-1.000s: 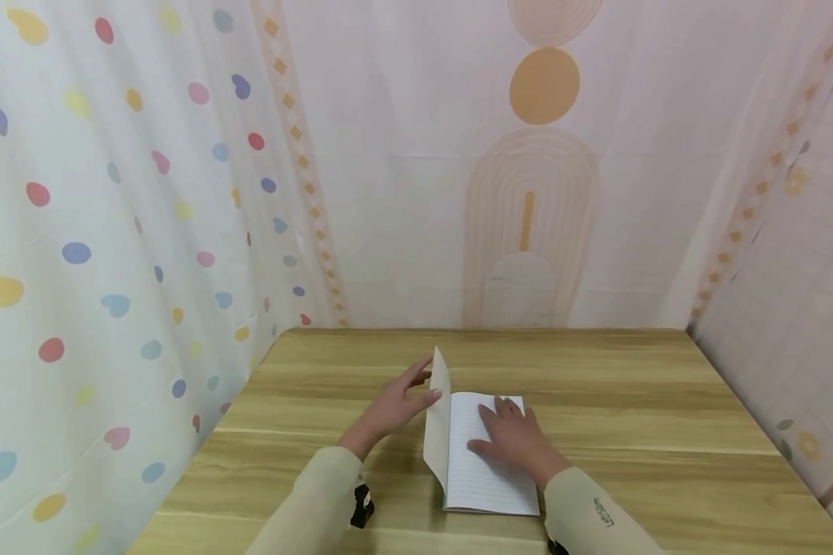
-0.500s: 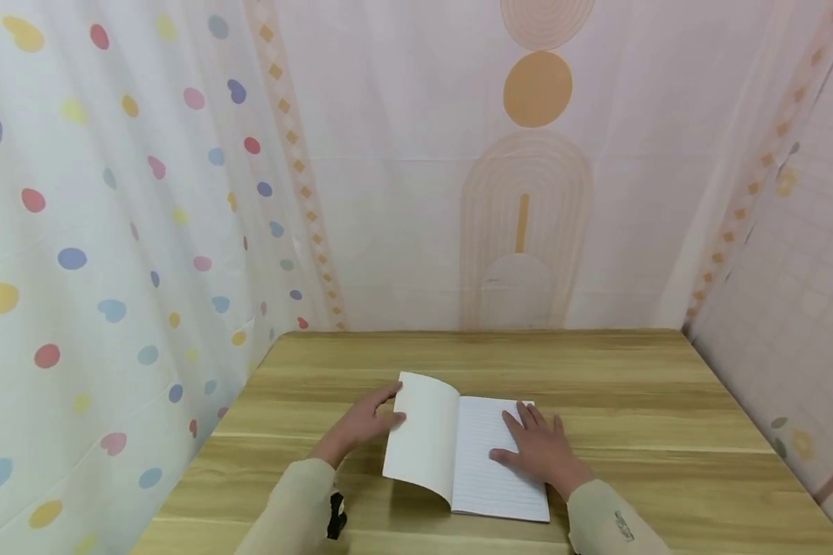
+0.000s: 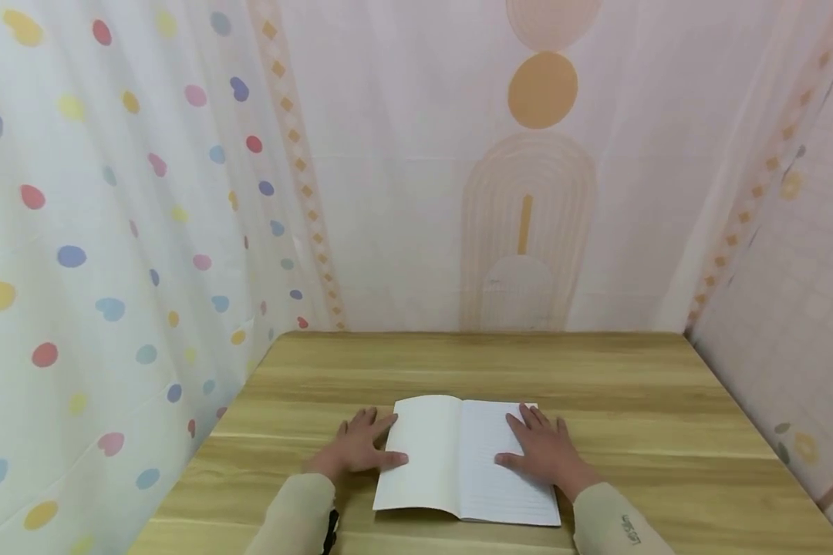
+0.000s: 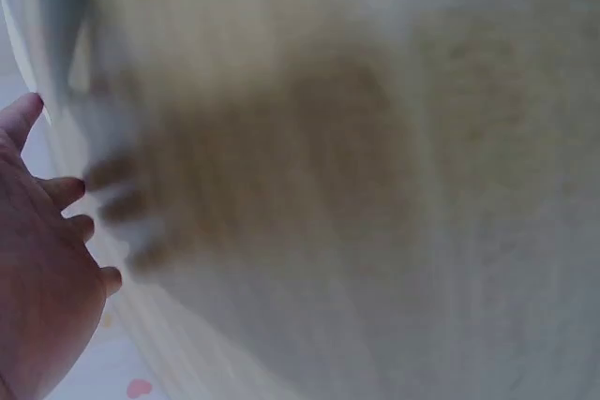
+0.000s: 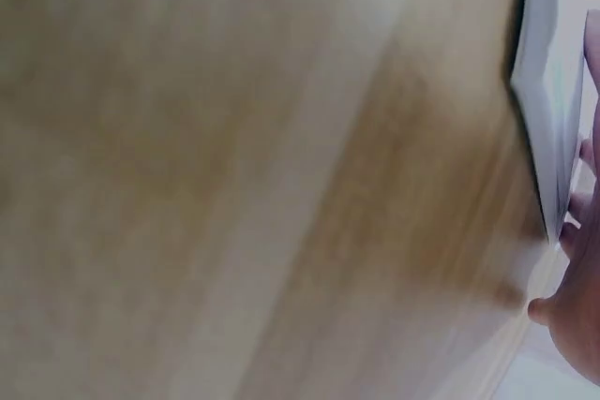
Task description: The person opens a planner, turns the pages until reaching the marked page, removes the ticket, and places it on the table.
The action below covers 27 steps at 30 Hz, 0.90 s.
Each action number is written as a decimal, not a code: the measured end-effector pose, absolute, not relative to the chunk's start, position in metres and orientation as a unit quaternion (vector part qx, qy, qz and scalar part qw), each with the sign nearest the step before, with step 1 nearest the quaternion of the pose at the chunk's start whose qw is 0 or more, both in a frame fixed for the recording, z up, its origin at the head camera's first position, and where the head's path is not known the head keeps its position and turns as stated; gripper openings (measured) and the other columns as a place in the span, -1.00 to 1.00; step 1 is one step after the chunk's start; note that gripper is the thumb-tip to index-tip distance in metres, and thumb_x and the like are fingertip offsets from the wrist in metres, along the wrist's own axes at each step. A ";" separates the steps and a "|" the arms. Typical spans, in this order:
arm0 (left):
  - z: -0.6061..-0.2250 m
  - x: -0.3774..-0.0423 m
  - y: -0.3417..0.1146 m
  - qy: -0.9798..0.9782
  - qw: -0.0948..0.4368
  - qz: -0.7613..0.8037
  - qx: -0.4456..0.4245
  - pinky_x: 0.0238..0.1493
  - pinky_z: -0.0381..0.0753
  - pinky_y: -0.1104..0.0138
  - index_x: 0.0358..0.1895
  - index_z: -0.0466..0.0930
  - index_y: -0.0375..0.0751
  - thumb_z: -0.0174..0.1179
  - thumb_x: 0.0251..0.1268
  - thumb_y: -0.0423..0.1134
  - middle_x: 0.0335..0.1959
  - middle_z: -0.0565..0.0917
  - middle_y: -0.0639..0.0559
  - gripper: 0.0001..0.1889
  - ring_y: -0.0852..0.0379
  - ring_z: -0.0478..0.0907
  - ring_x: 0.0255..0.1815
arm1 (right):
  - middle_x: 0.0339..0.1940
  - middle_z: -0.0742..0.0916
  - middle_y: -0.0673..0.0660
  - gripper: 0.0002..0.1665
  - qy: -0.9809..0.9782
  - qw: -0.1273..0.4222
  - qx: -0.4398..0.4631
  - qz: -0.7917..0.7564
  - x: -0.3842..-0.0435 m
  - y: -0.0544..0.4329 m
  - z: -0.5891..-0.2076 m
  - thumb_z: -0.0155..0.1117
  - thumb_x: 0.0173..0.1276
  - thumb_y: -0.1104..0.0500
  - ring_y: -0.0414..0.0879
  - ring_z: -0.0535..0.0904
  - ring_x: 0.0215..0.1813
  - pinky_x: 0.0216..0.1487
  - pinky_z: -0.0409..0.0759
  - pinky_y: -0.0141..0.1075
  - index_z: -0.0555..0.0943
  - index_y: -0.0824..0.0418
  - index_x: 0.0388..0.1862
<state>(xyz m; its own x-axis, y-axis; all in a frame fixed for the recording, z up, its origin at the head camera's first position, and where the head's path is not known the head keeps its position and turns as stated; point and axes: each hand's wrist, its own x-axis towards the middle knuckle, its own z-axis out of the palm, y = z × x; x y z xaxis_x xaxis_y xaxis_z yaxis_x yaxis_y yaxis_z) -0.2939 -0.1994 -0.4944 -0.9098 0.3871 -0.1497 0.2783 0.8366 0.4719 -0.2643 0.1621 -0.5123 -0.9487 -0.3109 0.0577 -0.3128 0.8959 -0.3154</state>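
Note:
A notebook [image 3: 489, 470] lies spread on the table, its right page ruled with lines and its left leaf [image 3: 423, 455] blank and slightly bowed near the fold. At the left leaf's outer edge is my left hand [image 3: 357, 447], fingers spread, with the thumb and index fingertip on the leaf's edge. My right hand [image 3: 544, 451] rests with fingers spread over the outer part of the ruled page. In the left wrist view the left hand [image 4: 47, 250] shows at the left border. The right wrist view catches part of the right hand [image 5: 577, 297] by the notebook's edge [image 5: 544, 110].
The wooden table [image 3: 305, 370] extends around the notebook on all sides. Behind it hangs a pale curtain [image 3: 403, 231] with arch and circle prints. A dotted curtain [image 3: 111, 231] borders the left side.
The left leaf has swung from nearly upright over to the left and down. My left hand moved left and lower with it, while the right hand stayed on the ruled page, shifting slightly right.

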 end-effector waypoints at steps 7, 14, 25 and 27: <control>-0.504 -0.293 -0.194 0.959 0.103 0.209 0.163 0.42 -0.35 -0.30 0.54 0.22 -0.08 0.30 0.03 0.42 0.55 -0.08 -0.45 0.05 -0.43 -0.25 0.55 | 0.45 0.37 0.41 0.07 -0.977 0.025 0.139 0.162 -0.276 0.170 -0.507 0.23 0.24 -0.45 0.38 0.21 0.46 0.33 0.11 0.37 0.41 0.35 0.41; -0.517 -0.292 -0.195 0.958 0.094 0.210 0.169 0.40 -0.33 -0.33 0.55 0.19 -0.08 0.29 0.02 0.44 0.55 -0.08 -0.46 0.07 -0.44 -0.23 0.54 | 0.44 0.34 0.49 0.05 -0.986 0.020 0.073 0.152 -0.281 0.186 -0.507 0.25 0.30 -0.37 0.42 0.19 0.44 0.32 0.13 0.37 0.34 0.40 0.44; -0.516 -0.293 -0.196 0.959 0.088 0.221 0.157 0.41 -0.32 -0.32 0.55 0.20 -0.03 0.39 0.01 0.32 0.56 -0.08 -0.41 0.04 -0.41 -0.23 0.55 | 0.42 0.33 0.52 -0.05 -0.983 0.022 0.080 0.167 -0.278 0.193 -0.506 0.24 0.36 -0.29 0.44 0.18 0.44 0.31 0.11 0.41 0.32 0.31 0.48; -0.514 -0.294 -0.195 0.958 0.089 0.223 0.157 0.41 -0.33 -0.32 0.55 0.20 -0.04 0.40 0.01 0.31 0.56 -0.08 -0.41 0.04 -0.40 -0.24 0.56 | 0.42 0.32 0.53 -0.06 -0.982 0.016 0.076 0.169 -0.277 0.194 -0.506 0.23 0.36 -0.29 0.45 0.17 0.44 0.30 0.10 0.41 0.34 0.31 0.48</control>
